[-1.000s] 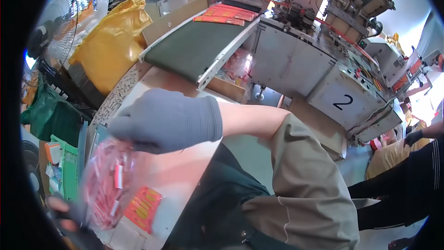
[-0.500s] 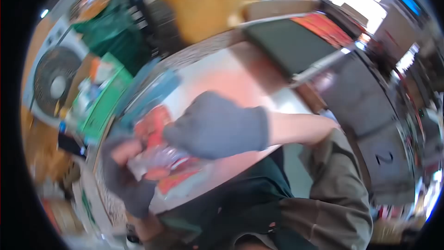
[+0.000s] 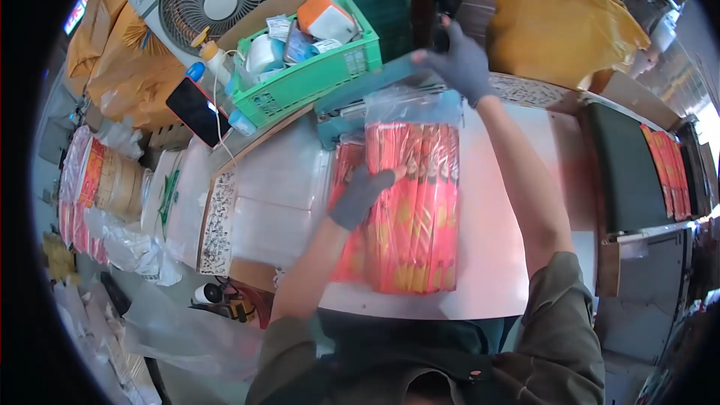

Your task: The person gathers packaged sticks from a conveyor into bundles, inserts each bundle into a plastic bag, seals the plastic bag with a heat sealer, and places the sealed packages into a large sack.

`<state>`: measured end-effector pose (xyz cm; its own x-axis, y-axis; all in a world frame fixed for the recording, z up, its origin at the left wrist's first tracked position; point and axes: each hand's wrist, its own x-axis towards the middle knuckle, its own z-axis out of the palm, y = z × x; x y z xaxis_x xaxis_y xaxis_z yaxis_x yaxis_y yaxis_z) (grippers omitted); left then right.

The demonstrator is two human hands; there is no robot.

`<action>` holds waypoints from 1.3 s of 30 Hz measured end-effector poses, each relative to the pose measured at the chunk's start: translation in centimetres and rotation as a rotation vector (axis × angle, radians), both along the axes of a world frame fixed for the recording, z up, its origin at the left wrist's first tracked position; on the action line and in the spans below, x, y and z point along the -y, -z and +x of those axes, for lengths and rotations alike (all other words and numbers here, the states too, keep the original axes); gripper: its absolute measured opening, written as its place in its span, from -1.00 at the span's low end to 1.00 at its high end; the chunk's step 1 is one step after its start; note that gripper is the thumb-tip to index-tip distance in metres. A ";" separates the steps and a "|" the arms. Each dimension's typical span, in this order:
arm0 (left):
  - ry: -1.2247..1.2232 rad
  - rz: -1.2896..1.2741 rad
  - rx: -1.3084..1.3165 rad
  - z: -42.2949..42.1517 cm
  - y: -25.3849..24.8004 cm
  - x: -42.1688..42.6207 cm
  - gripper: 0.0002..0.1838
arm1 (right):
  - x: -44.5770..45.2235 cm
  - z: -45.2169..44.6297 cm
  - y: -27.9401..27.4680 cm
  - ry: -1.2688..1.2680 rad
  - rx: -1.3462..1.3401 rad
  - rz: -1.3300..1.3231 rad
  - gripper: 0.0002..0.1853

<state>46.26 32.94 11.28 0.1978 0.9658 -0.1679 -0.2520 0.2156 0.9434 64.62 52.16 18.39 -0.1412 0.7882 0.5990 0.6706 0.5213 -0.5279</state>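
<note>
A clear plastic bag of red packets with gold patterns [image 3: 412, 210] lies on the pale work surface, its clear mouth at the blue long-armed device [image 3: 390, 77], which looks like a bag sealer. My left hand [image 3: 362, 196], in a grey glove with bare fingertips, rests open on the bag's left side, fingers pointing right. Under it, more red packets [image 3: 346, 259] show at the left. At the device's right end, my right hand [image 3: 463, 64] is open, fingers spread, in the same kind of glove. Whether it touches the blue arm is unclear.
A green crate [image 3: 315, 79] of small items, a phone [image 3: 199, 112] and a fan [image 3: 221, 4] stand at the back left. A large yellow sack [image 3: 562, 19] is behind. To the right, a dark belt [image 3: 630, 169] carries red packets [image 3: 666, 172].
The view has swung and steadied. Both hands were close together on crumpled plastic with red packets; now the bag lies flat, and my right hand has gone to the blue device.
</note>
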 end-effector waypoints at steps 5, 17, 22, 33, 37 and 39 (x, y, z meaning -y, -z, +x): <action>-0.242 0.013 0.044 -2.1 2.4 -4.2 -0.63 | -1.3 -0.7 -1.8 -0.007 0.110 0.159 -0.51; -0.395 0.203 -0.043 -1.5 4.1 -5.0 -0.61 | -3.7 -0.3 6.4 0.009 0.158 -0.008 -0.77; -0.410 0.295 -0.191 -1.8 4.8 -5.3 -0.55 | -3.2 0.2 6.0 0.012 0.243 -0.036 -0.74; -0.338 0.004 -0.814 -5.5 2.8 3.4 -0.23 | 17.4 -0.3 13.0 -0.680 -0.557 -0.769 -0.32; -0.117 -0.183 0.073 -5.4 2.6 7.5 -0.29 | 23.1 -0.2 13.8 -0.843 -1.042 -1.119 -0.31; -0.175 -0.114 0.157 -4.5 3.1 9.7 -0.34 | 25.7 0.4 15.6 -0.885 -1.162 -1.302 -0.27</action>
